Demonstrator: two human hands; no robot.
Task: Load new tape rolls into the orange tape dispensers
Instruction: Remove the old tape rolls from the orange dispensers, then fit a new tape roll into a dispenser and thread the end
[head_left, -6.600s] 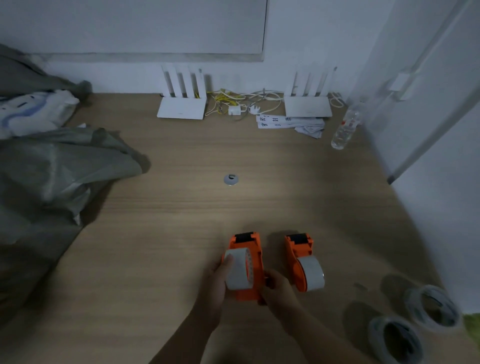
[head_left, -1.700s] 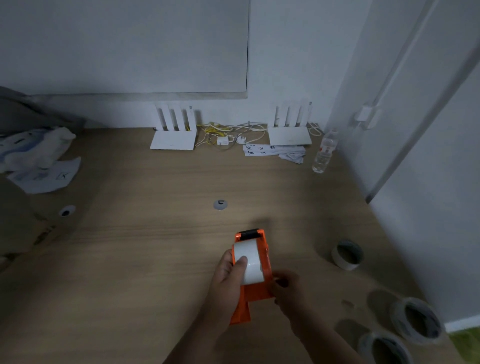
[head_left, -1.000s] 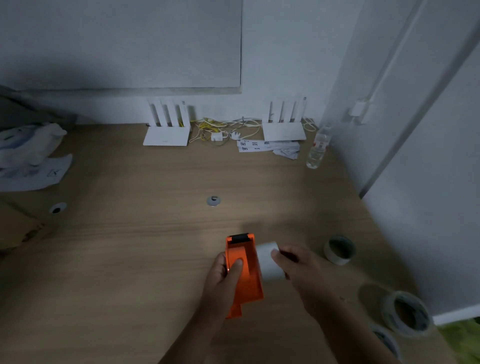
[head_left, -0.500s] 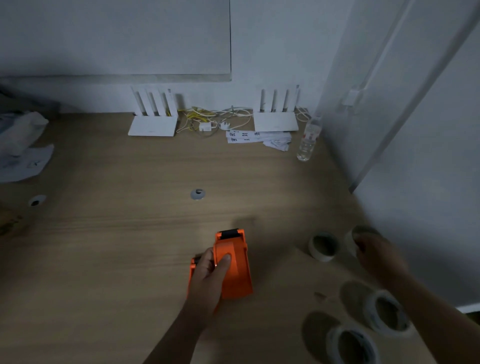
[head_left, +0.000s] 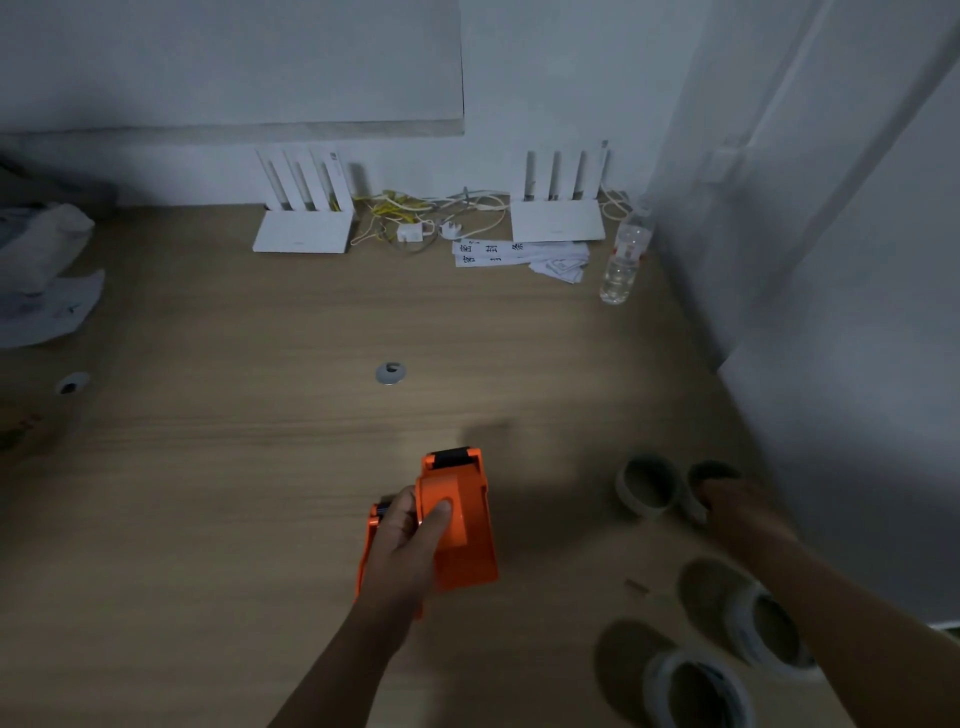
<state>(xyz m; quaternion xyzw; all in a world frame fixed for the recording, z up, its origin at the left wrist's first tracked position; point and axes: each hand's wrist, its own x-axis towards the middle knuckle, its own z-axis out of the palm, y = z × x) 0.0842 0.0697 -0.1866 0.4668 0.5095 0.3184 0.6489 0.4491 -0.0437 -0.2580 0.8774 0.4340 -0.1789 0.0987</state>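
An orange tape dispenser (head_left: 467, 561) with no roll in it lies on the wooden table (head_left: 234, 467), black cutter end pointing away. My left hand (head_left: 408, 545) grips it from the near left, thumb across its hub. Far to the right, my blurred right hand (head_left: 732, 506) rests with its fingers on a small used roll (head_left: 704, 475) standing on the table. A second small used roll (head_left: 647, 486) sits just left of it. Two larger new tape rolls (head_left: 696, 686) (head_left: 769, 631) lie at the near right, beside my right forearm.
Two white routers (head_left: 304, 231) (head_left: 558, 226) with tangled cables stand along the back wall, with paper slips and a clear water bottle (head_left: 621, 260) to the right. A cable grommet (head_left: 390, 373) sits mid-table. Cloth and papers (head_left: 47, 291) lie at far left. A white wall closes the right side.
My right hand pulled the small roll out of the dispenser and carried it right, down beside the other small roll. My left hand kept hold of the dispenser.
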